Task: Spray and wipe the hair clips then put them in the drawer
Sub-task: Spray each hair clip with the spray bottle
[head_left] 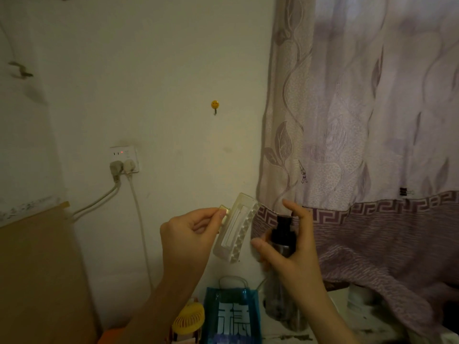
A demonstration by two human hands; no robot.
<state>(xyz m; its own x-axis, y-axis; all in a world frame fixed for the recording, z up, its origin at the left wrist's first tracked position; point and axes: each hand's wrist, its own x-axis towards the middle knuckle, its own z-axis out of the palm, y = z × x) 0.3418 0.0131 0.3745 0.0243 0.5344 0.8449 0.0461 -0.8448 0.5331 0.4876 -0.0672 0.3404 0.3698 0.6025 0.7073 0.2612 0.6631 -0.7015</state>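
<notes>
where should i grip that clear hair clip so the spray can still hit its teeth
Pinch the hair clip by its tab end at the upper left, coming from the left as the left hand does. The toothed edge faces right toward the spray bottle in the right hand, so a hold there probably leaves the teeth clear.

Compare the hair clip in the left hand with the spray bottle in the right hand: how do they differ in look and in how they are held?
The hair clip is pale and translucent with a row of teeth; the spray bottle has a black top. The left hand pinches the clip by its end tab; the right hand wraps around the bottle, index finger raised above its top. Both are held up before the wall.
</notes>
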